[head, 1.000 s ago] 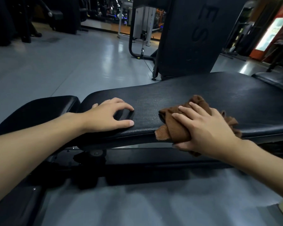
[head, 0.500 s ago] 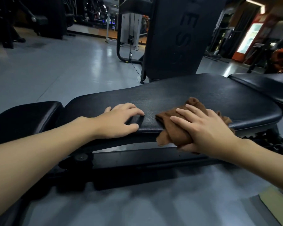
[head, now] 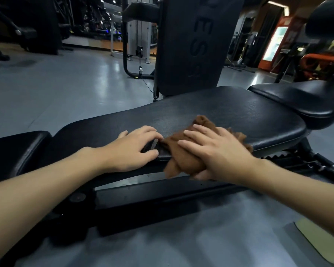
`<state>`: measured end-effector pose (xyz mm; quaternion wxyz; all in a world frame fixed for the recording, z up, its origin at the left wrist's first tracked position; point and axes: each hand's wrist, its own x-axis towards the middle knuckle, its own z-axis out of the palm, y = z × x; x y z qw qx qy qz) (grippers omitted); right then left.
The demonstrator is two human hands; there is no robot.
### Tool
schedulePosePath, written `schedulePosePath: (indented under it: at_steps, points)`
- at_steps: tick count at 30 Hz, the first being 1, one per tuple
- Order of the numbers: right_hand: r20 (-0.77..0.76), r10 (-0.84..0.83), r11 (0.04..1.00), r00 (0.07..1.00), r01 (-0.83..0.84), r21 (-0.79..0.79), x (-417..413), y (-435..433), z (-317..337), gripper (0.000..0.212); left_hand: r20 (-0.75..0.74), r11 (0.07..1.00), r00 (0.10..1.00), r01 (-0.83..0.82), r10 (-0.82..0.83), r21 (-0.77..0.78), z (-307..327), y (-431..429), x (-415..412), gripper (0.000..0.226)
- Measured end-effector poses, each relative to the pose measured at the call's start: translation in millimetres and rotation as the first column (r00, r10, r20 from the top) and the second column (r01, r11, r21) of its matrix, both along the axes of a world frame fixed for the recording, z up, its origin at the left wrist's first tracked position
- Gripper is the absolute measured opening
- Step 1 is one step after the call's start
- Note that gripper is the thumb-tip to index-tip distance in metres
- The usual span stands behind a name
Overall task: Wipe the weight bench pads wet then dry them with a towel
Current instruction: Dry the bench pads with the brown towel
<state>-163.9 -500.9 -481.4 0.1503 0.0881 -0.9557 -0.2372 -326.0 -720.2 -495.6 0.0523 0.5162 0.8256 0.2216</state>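
Right hand (head: 218,151) clutches the brown cloth (head: 181,158) at frame centre — the back pad (head: 229,112) stretches upper right; left hand (head: 131,149) lies open, bracing.

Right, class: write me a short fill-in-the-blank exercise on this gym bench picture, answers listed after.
1. The right hand presses a ____ cloth onto the long bench pad.
2. The left hand lies flat and holds ____.
3. Part of the cloth hangs over the pad's ____ edge.

Missing words: brown; nothing; near
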Motion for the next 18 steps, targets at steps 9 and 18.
schedulePosePath:
  at_steps: [9, 18]
  points:
    - [-0.066, -0.072, 0.997, 0.995, 0.072, 0.003, 10.2, 6.5, -0.1, 0.086, -0.071, 1.0, 0.997, 0.016, -0.017, -0.009, 2.5, 10.0, 1.6, 0.061]
    - [-0.053, -0.045, 0.998, 0.998, 0.043, -0.051, 34.7, 55.2, 12.8, 0.088, -0.042, 0.999, 0.998, 0.04, -0.04, -0.015, 8.6, 15.6, 4.5, 0.061]
